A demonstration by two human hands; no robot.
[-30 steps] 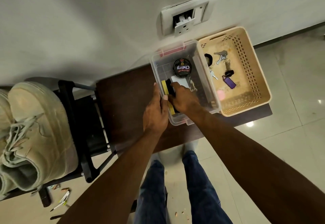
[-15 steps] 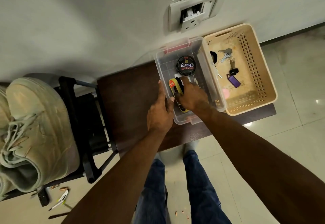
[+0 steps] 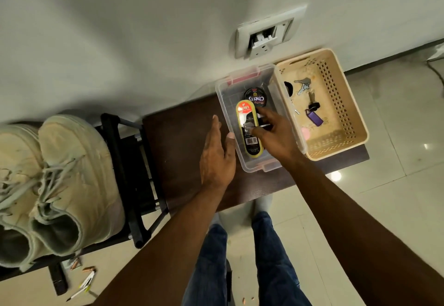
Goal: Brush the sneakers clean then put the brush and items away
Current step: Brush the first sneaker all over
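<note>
A black shoe brush with a yellow rim (image 3: 249, 142) lies flat in a clear plastic box (image 3: 259, 167), its far end against a black polish tin (image 3: 255, 95). My right hand (image 3: 274, 135) hovers over the box with loose fingers, thumb and fingertips touching the brush's top. My left hand (image 3: 216, 159) lies flat and open on the dark wooden table (image 3: 182, 142), its thumb at the box's left wall. Two pale sneakers (image 3: 72, 173) stand on a black rack (image 3: 125, 161) at the left.
A beige perforated basket (image 3: 355, 113) with keys and a purple fob (image 3: 313, 116) stands against the box's right side. A wall socket (image 3: 266, 34) sits above the box. Pens and small litter (image 3: 84, 284) lie on the tiled floor under the rack.
The brush went from upright in my right hand's grip to lying flat in the box. My right fingers loosened, and my left hand let go of the box edge and flattened.
</note>
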